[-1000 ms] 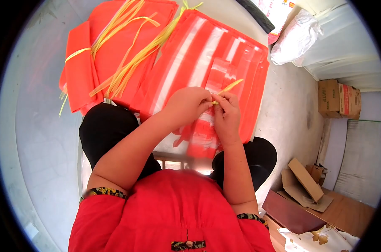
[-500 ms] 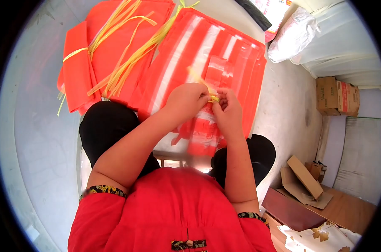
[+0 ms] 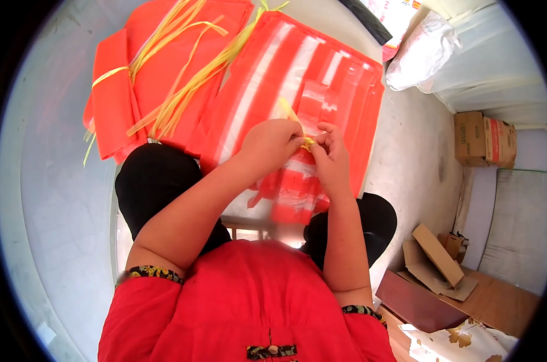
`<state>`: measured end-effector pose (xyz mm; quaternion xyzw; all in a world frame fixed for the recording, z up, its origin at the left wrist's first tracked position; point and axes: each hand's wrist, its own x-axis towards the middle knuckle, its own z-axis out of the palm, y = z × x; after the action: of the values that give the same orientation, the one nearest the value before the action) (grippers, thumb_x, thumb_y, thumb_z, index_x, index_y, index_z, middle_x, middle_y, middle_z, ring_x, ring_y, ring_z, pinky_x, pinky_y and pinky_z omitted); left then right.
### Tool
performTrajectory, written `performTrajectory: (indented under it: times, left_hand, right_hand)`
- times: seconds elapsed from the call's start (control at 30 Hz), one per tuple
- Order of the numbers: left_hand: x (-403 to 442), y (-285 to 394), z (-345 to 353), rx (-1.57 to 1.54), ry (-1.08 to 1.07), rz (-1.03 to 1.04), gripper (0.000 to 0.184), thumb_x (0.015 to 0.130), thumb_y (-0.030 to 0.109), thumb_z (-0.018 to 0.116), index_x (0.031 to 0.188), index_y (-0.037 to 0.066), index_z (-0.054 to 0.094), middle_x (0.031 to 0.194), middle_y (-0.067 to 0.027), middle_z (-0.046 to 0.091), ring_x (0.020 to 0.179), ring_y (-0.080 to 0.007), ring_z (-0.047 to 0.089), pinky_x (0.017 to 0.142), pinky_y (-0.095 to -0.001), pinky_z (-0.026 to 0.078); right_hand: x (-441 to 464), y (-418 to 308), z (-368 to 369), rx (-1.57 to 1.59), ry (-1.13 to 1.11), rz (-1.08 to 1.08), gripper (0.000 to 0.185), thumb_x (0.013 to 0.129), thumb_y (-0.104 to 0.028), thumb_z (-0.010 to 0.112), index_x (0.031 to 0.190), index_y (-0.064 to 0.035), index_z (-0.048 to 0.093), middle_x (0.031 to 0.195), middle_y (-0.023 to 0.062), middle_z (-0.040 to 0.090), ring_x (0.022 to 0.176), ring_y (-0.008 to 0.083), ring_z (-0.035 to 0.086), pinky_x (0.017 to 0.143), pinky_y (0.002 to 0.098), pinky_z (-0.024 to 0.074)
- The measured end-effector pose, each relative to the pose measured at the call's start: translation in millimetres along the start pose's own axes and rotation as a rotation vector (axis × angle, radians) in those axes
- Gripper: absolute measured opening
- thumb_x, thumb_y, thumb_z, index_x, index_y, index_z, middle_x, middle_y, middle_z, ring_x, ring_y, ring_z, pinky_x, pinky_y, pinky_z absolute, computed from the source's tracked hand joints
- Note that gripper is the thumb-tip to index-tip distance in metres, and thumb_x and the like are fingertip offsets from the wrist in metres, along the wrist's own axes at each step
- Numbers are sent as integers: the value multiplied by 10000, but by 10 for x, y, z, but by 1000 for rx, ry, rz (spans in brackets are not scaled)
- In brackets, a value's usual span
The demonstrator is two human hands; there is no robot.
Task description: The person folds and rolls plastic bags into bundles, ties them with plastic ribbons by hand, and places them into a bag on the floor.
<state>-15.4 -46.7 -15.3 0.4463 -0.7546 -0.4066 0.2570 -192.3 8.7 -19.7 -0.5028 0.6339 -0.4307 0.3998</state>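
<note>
A yellow plastic ribbon (image 3: 288,109) circles a folded red-and-clear plastic bundle (image 3: 295,196), and both my hands meet over it. My left hand (image 3: 273,142) is closed, its fingertips pinching the ribbon near the middle of the bundle. Close beside it, my right hand (image 3: 332,160) pinches the same ribbon between thumb and fingers. Beneath the hands lies a stack of red sheets with clear stripes (image 3: 243,102). The ribbon's twist between the fingertips is partly hidden.
To the left lie plain red sheets (image 3: 183,60) and a tied red roll (image 3: 111,99). Loose yellow ribbons (image 3: 192,93) drape across them. A white bag (image 3: 423,51) and a cardboard box (image 3: 484,139) are at the right, with opened cardboard (image 3: 433,262) lower down.
The fingers have shifted slightly at the ribbon, and my right hand's fingers have lifted a little. The ribbon's free end stands out more sharply above the left hand.
</note>
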Motion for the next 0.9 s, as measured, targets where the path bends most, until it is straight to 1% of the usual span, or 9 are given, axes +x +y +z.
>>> performTrajectory:
  times: [0.1, 0.2, 0.3, 0.4, 0.5, 0.63, 0.73, 0.83, 0.9]
  left_hand:
    - [12, 6, 2, -3, -5, -19, 204, 949, 239, 684, 932, 38, 713, 855, -169, 690, 818, -358, 677, 712, -456, 511]
    - [18, -4, 16, -13, -9, -26, 205, 947, 240, 682, 933, 38, 715, 857, -169, 692, 821, -359, 679, 714, -460, 512]
    - [19, 14, -2, -3, -26, -38, 204, 945, 239, 679, 939, 40, 720, 863, -169, 695, 827, -359, 681, 718, -461, 515]
    - [10, 26, -6, 2, -29, -33, 200, 945, 236, 676, 942, 41, 723, 870, -170, 699, 838, -362, 683, 726, -461, 518]
    - [11, 8, 0, 3, -17, -10, 196, 943, 231, 671, 947, 43, 726, 884, -173, 706, 853, -366, 686, 739, -466, 522]
    - [11, -24, 31, 5, 59, 23, 187, 936, 214, 656, 913, 36, 709, 892, -178, 697, 846, -376, 681, 750, -493, 521]
    - [30, -67, 27, 220, 144, 100, 174, 935, 201, 646, 887, 37, 681, 870, -163, 677, 836, -382, 673, 742, -494, 530]
    - [66, -112, -38, 494, 134, 117, 161, 939, 197, 639, 887, 46, 656, 860, -145, 659, 837, -381, 667, 733, -478, 540]
    - [80, -112, -37, 517, 130, 101, 149, 940, 198, 652, 921, 51, 663, 858, -140, 655, 858, -374, 673, 741, -459, 550]
  right_hand:
    - [-40, -87, 27, -167, 11, 9, 390, 948, 27, 626, 1327, -30, 557, 977, 17, 623, 842, 82, 588, 747, 235, 487]
    - [-51, -95, 18, -184, 13, -28, 423, 936, 39, 632, 1345, -35, 550, 982, 22, 629, 850, 83, 597, 750, 235, 498]
    - [-68, -142, 15, -212, 35, -8, 441, 929, 33, 631, 1358, -33, 547, 989, 29, 634, 859, 88, 609, 756, 241, 513]
    - [-73, -228, 11, -94, 16, 77, 455, 919, 32, 626, 1364, -28, 552, 987, 39, 640, 863, 96, 617, 765, 244, 522]
    - [-59, -215, -5, 4, 28, 98, 472, 906, 37, 621, 1369, -24, 554, 964, 41, 636, 839, 101, 613, 756, 252, 526]
    - [-99, -267, -23, -214, 45, 29, 475, 890, 47, 625, 1356, -15, 555, 932, 46, 628, 798, 109, 606, 727, 258, 528]
    - [-138, -298, -53, -381, 54, 4, 466, 883, 53, 629, 1340, -8, 563, 920, 50, 624, 780, 118, 604, 711, 265, 529]
    - [-160, -129, -155, -507, 24, -4, 452, 888, 50, 640, 1331, -3, 569, 934, 57, 627, 787, 129, 610, 716, 276, 535]
    - [-186, -93, -209, -527, -25, 38, 441, 902, 31, 662, 1332, 3, 568, 978, 66, 633, 810, 136, 617, 732, 283, 541]
